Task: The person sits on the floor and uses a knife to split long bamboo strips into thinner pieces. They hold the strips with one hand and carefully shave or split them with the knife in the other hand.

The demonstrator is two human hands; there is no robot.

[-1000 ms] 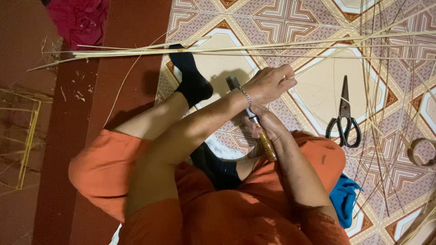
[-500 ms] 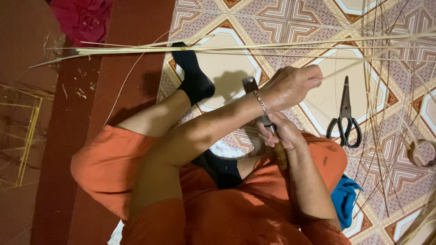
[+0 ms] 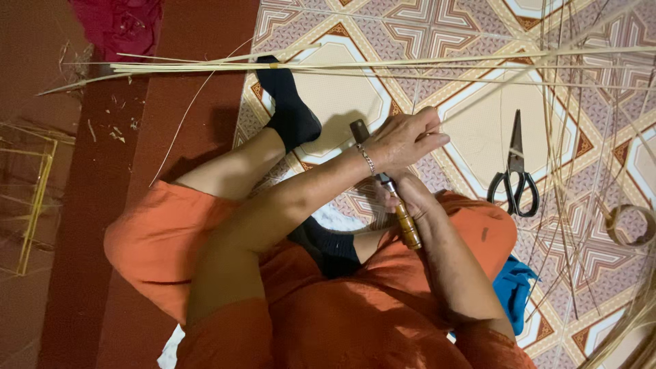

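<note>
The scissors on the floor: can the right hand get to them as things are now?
Probably not at once. The scissors lie free on the tiles, nothing on them, but the right hand is closed on the knife handle and would have to let go first.

orange clothing (image 3: 205, 239) | black socks (image 3: 290, 113) | black scissors (image 3: 514, 171) | blue cloth (image 3: 511, 290) | geometric-patterned floor tiles (image 3: 424, 27)

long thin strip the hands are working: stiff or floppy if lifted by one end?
Probably floppy: the strip is very thin and long, so it would likely sag. Likely light, since similar strips lie loosely scattered. May snap if bent sharply; splinters litter the floor.
</note>
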